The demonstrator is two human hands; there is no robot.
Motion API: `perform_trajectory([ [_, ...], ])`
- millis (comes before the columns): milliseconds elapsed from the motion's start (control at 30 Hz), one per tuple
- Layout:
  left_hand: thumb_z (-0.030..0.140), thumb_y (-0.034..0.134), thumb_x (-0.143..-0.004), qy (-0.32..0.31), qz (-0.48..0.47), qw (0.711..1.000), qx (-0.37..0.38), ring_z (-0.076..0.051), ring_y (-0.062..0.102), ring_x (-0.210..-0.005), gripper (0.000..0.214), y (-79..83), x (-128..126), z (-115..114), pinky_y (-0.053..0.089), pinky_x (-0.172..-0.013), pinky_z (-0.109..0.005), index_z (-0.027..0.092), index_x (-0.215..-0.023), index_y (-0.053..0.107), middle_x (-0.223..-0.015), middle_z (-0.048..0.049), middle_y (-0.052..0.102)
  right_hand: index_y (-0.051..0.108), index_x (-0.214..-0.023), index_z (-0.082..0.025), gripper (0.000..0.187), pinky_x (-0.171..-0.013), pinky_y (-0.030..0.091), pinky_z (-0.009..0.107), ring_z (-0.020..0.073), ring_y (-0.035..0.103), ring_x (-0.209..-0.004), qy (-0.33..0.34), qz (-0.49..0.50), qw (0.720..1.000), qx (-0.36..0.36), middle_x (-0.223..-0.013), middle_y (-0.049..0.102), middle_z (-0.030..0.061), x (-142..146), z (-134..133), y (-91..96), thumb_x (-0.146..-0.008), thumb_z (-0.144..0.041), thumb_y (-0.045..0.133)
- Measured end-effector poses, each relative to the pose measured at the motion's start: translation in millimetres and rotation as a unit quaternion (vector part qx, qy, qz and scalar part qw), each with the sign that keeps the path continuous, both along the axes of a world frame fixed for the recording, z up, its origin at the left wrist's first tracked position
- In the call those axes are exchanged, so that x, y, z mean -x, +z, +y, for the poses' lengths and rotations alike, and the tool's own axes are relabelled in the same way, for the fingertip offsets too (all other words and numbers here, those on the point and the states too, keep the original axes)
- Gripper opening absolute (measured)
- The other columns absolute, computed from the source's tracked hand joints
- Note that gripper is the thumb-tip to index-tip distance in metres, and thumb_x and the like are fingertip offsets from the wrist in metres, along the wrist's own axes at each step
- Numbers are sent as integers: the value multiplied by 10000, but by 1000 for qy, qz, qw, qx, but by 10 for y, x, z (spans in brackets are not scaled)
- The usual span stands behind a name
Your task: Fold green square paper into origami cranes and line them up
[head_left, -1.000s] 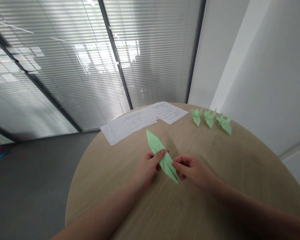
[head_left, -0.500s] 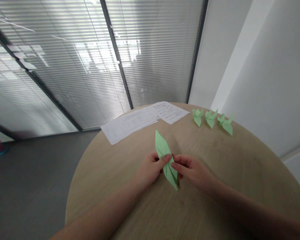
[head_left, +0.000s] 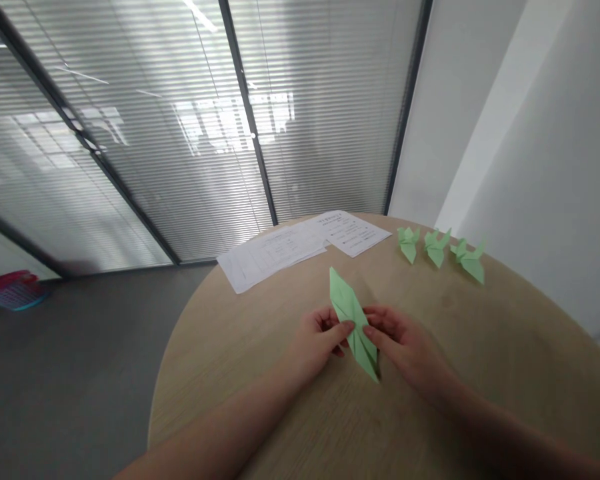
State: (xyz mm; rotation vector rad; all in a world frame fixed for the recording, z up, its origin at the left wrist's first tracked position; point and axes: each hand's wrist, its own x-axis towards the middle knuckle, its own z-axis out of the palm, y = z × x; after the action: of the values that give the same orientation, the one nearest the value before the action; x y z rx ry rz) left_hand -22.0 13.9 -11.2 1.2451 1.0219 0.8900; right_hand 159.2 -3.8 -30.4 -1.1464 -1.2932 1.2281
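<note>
A folded piece of light green origami paper [head_left: 346, 300], long and pointed at both ends, is held tilted above the table. My left hand [head_left: 325, 340] pinches its left edge, thumb on the front face and fingers behind. On the opposite edge my right hand [head_left: 397, 337] grips it the same way, its thumb near the middle crease. The fingers behind the paper are partly hidden. Three finished-looking green paper cranes stand in a row at the far right: a left one [head_left: 409, 244], a middle one [head_left: 437, 248] and a right one [head_left: 470, 260].
Overlapping printed sheets [head_left: 280, 252] lie at the far side of the round wooden table [head_left: 220, 373]. Glass partitions with blinds [head_left: 330, 133] rise behind it, and a white wall [head_left: 545, 200] is at the right. A red and blue basket [head_left: 15, 291] sits on the floor at left.
The whole view has shifted, so everything appears further right. My right thumb has moved a little up along the paper, and both hands still hold it.
</note>
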Motion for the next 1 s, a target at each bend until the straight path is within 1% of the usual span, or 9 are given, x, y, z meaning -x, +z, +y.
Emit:
perform_trajectory([
  [33, 479, 773, -731, -4, -1, 1000, 0, -115, 574, -563, 359, 3, -1, -5, 467, -536, -238, 158, -764, 617, -654, -6, 630, 614, -953, -241, 327, -707, 544, 329, 213, 680, -786, -21, 10, 1000, -11, -877, 713, 37, 5, 3, -13, -737, -431, 769],
  [100, 483, 780, -717, -9, -5, 1000, 0, -111, 566, -551, 368, 12, -2, -16, 459, -528, -234, 158, -752, 610, -646, -6, 628, 596, -918, -246, 313, -681, 546, 329, 213, 679, -765, -39, 8, 999, -31, -856, 704, 35, 7, 8, -34, -723, -406, 780],
  [167, 498, 790, -700, -11, -6, 1000, 2, -110, 563, -541, 389, 20, -2, -24, 453, -523, -233, 163, -739, 596, -638, -2, 621, 621, -834, -233, 218, -668, 540, 331, 210, 667, -728, -16, -22, 998, -50, -785, 686, 34, 1, 7, -39, -762, -395, 747],
  [233, 515, 798, -685, -15, -5, 1000, 3, -111, 560, -540, 411, 23, -1, -29, 450, -520, -234, 165, -732, 586, -631, 4, 608, 667, -793, -221, 156, -674, 537, 334, 211, 660, -725, 5, -62, 995, -83, -769, 681, 44, -6, -4, -24, -803, -370, 712],
  [367, 517, 792, -685, -19, -1, 1000, -14, -107, 535, -560, 415, 19, 2, -22, 443, -520, -231, 160, -715, 584, -646, 12, 574, 738, -808, -220, 102, -658, 533, 315, 209, 661, -756, -5, -122, 977, -176, -834, 696, 66, -12, -33, 35, -836, -301, 682],
  [433, 509, 782, -697, -19, 5, 999, -30, -108, 520, -577, 403, 12, 4, -16, 438, -514, -229, 156, -708, 587, -656, 15, 557, 751, -813, -219, 108, -633, 533, 301, 205, 666, -757, -10, -134, 970, -202, -846, 698, 72, -12, -43, 50, -845, -282, 670],
  [533, 506, 765, -715, -17, 15, 999, -40, -109, 499, -576, 393, -3, 7, -10, 426, -491, -227, 157, -715, 583, -650, 27, 522, 762, -833, -216, 113, -592, 533, 280, 196, 674, -745, -15, -142, 965, -219, -863, 690, 74, -10, -55, 48, -852, -264, 662],
  [700, 523, 775, -700, -21, 12, 999, -37, -105, 482, -557, 415, -15, -4, -12, 419, -476, -229, 161, -719, 574, -646, 36, 498, 773, -856, -214, 105, -549, 531, 256, 184, 679, -733, -53, -155, 955, -249, -916, 671, 79, -8, -78, 40, -848, -241, 671],
  [1000, 502, 772, -716, -20, 13, 999, -41, -92, 468, -526, 397, -12, -17, -22, 394, -469, -219, 171, -687, 555, -619, 45, 500, 773, -836, -223, 98, -608, 548, 247, 174, 682, -739, -61, -147, 947, -278, -860, 687, 60, -10, -74, 43, -853, -202, 678],
])
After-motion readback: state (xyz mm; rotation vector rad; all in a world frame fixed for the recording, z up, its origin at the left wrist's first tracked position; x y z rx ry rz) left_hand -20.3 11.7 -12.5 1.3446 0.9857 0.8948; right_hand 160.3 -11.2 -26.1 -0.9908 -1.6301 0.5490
